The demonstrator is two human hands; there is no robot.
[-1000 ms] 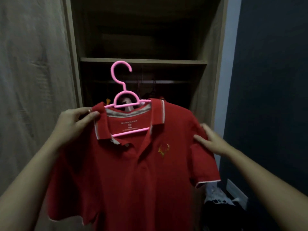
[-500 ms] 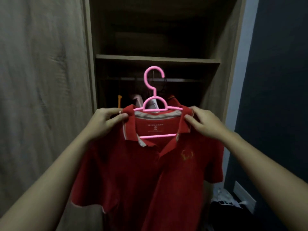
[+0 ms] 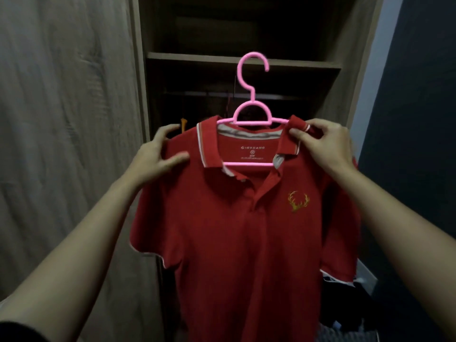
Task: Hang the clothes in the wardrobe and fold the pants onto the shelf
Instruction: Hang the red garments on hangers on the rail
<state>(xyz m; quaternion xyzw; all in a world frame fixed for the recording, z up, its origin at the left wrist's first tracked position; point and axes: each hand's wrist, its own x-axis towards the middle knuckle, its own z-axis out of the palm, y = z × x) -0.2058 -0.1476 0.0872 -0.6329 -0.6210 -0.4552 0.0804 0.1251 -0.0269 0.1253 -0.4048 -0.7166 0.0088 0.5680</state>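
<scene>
Here, right hand [image 3: 325,144] pinches the red polo [image 3: 234,230] collar; left hand [image 3: 155,159], fingers [image 3: 166,132] spread, seemingly clasps its shoulder.

Dark blue wall [image 3: 419,119]: fills the space to the right of the right hand [image 3: 328,141], top to bottom.
Pale wall strip [image 3: 367,77]: narrow, upright, above the right hand, just left of that wall.
Wall plate [image 3: 367,275]: pale, well below the right hand.

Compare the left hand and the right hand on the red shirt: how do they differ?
The left hand grips the shirt at its shoulder, thumb in front, fingers spread; the right hand pinches the collar corner. The left hand sits lower than the right hand. Both hold the shirt on the pink hanger.
</scene>
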